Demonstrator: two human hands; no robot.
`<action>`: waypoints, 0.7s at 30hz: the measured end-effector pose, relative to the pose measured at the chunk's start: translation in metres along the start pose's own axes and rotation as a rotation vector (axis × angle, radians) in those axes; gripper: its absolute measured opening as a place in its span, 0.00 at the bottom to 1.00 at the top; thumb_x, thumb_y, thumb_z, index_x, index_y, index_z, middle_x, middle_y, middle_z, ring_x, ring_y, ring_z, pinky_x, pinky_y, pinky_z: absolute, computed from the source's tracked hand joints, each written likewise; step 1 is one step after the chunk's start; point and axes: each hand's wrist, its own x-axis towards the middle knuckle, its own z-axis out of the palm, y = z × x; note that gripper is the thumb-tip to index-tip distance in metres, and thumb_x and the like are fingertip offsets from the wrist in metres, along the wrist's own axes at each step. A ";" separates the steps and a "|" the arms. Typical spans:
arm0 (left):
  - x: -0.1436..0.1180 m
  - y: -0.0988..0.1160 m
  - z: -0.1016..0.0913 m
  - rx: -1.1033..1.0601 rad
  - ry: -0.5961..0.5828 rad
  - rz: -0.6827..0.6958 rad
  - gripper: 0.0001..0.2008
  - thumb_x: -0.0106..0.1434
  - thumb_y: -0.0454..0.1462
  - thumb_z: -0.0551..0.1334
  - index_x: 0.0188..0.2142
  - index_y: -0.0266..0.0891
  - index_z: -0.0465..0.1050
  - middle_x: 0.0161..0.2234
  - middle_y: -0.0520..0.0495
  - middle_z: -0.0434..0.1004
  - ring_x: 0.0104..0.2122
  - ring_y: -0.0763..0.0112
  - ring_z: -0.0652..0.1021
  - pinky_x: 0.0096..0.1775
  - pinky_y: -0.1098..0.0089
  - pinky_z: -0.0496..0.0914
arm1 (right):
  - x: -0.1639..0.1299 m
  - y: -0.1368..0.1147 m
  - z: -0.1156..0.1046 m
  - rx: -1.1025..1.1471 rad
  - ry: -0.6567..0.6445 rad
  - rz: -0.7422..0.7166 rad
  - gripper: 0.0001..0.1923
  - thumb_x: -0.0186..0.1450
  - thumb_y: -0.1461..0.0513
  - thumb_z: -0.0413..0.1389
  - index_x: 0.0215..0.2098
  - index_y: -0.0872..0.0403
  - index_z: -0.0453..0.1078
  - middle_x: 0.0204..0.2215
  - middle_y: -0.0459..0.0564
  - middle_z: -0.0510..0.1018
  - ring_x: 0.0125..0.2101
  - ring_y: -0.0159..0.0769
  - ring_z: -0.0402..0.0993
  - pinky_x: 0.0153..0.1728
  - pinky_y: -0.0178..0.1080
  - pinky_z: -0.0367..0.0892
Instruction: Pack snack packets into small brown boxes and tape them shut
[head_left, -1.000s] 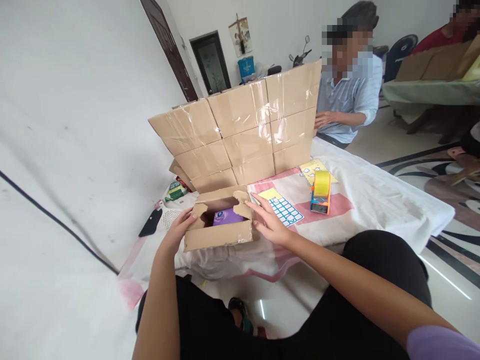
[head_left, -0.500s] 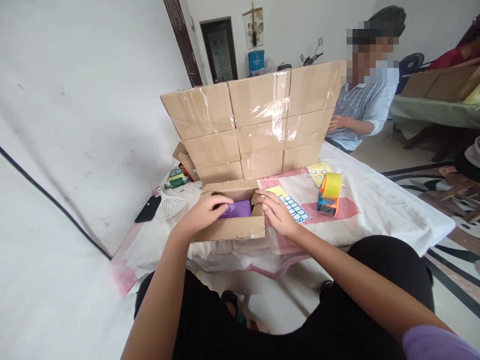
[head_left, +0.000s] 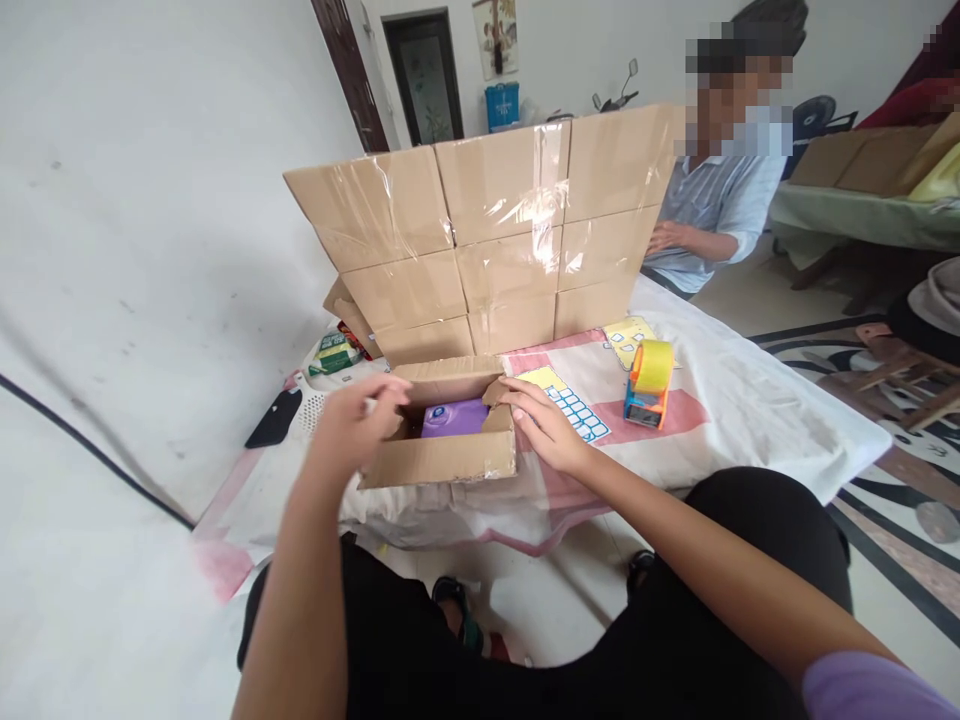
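Note:
A small open cardboard box (head_left: 442, 458) stands at the near edge of the cloth-covered table (head_left: 757, 415). A purple packet (head_left: 454, 417) lies inside it. My left hand (head_left: 351, 428) is curled over the box's left flap, fingers bent inward. My right hand (head_left: 544, 428) rests against the right flap, fingertips on its torn edge. Both forearms reach in from below, above my black-clad lap.
A wall of taped cardboard boxes (head_left: 495, 230) stands just behind the small box. To the right lie a label sheet (head_left: 577, 410) and an orange tape dispenser (head_left: 646, 380) with yellow tape. A black phone (head_left: 274, 418) lies left. Another person (head_left: 712, 200) sits at the far end.
My left hand has come out of the box, where it covered the purple packet, and is back at the left flap. The right hand stays on the right flap.

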 end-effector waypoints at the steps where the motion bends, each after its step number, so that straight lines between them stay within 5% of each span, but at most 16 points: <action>1: -0.006 -0.016 -0.009 0.004 0.104 -0.059 0.14 0.66 0.46 0.60 0.42 0.41 0.79 0.44 0.43 0.82 0.47 0.51 0.78 0.51 0.58 0.70 | 0.002 0.000 0.001 0.029 0.010 0.004 0.20 0.78 0.53 0.41 0.54 0.48 0.72 0.64 0.55 0.69 0.65 0.46 0.65 0.65 0.56 0.60; 3: -0.014 -0.047 -0.017 -0.210 0.197 -0.305 0.22 0.56 0.45 0.69 0.49 0.42 0.77 0.54 0.42 0.77 0.55 0.48 0.75 0.53 0.58 0.71 | 0.006 -0.001 0.006 0.091 0.063 0.032 0.19 0.77 0.53 0.43 0.45 0.49 0.74 0.58 0.56 0.73 0.63 0.47 0.65 0.65 0.55 0.61; 6: -0.022 -0.077 -0.006 -0.538 0.038 -0.511 0.38 0.52 0.43 0.69 0.63 0.45 0.68 0.63 0.39 0.70 0.59 0.49 0.74 0.53 0.55 0.73 | 0.015 0.002 0.015 0.166 0.190 0.207 0.10 0.70 0.55 0.53 0.36 0.50 0.72 0.53 0.56 0.72 0.64 0.50 0.63 0.61 0.54 0.66; 7: -0.023 -0.081 0.000 -0.590 -0.013 -0.516 0.39 0.52 0.41 0.68 0.65 0.46 0.65 0.64 0.39 0.70 0.59 0.50 0.75 0.53 0.55 0.74 | 0.019 0.004 0.017 0.203 0.226 0.302 0.07 0.66 0.56 0.56 0.40 0.50 0.72 0.55 0.55 0.71 0.63 0.51 0.63 0.59 0.55 0.68; 10: -0.022 -0.079 0.017 -0.686 -0.044 -0.473 0.41 0.53 0.42 0.62 0.68 0.46 0.62 0.65 0.41 0.69 0.58 0.52 0.76 0.53 0.56 0.75 | 0.029 0.014 0.021 0.400 0.212 0.533 0.32 0.58 0.61 0.58 0.61 0.47 0.64 0.61 0.56 0.68 0.62 0.51 0.65 0.56 0.55 0.70; 12: -0.018 -0.074 0.025 -0.720 -0.026 -0.440 0.40 0.54 0.44 0.60 0.68 0.42 0.62 0.63 0.38 0.72 0.55 0.50 0.78 0.52 0.53 0.75 | 0.034 0.018 0.021 0.496 0.173 0.531 0.41 0.56 0.63 0.56 0.68 0.46 0.56 0.63 0.56 0.69 0.64 0.50 0.64 0.58 0.55 0.68; 15: -0.012 -0.068 0.035 -0.713 0.046 -0.339 0.36 0.53 0.44 0.63 0.63 0.41 0.68 0.60 0.39 0.74 0.55 0.50 0.77 0.54 0.53 0.73 | 0.037 0.018 0.021 0.462 0.191 0.389 0.42 0.57 0.64 0.54 0.70 0.44 0.54 0.62 0.53 0.70 0.65 0.46 0.64 0.61 0.54 0.64; 18: -0.009 -0.065 0.036 -0.647 0.129 -0.183 0.19 0.51 0.41 0.64 0.43 0.42 0.81 0.56 0.44 0.78 0.58 0.52 0.74 0.61 0.56 0.68 | 0.033 0.013 0.016 0.370 0.153 0.249 0.32 0.62 0.64 0.52 0.65 0.45 0.64 0.58 0.51 0.75 0.61 0.44 0.68 0.63 0.54 0.61; 21: -0.009 -0.065 0.030 -0.567 0.041 -0.053 0.11 0.51 0.43 0.62 0.27 0.41 0.82 0.44 0.41 0.82 0.53 0.50 0.77 0.63 0.54 0.65 | 0.024 0.010 0.000 0.223 0.077 0.136 0.23 0.67 0.63 0.49 0.59 0.46 0.72 0.59 0.50 0.75 0.62 0.46 0.65 0.66 0.56 0.57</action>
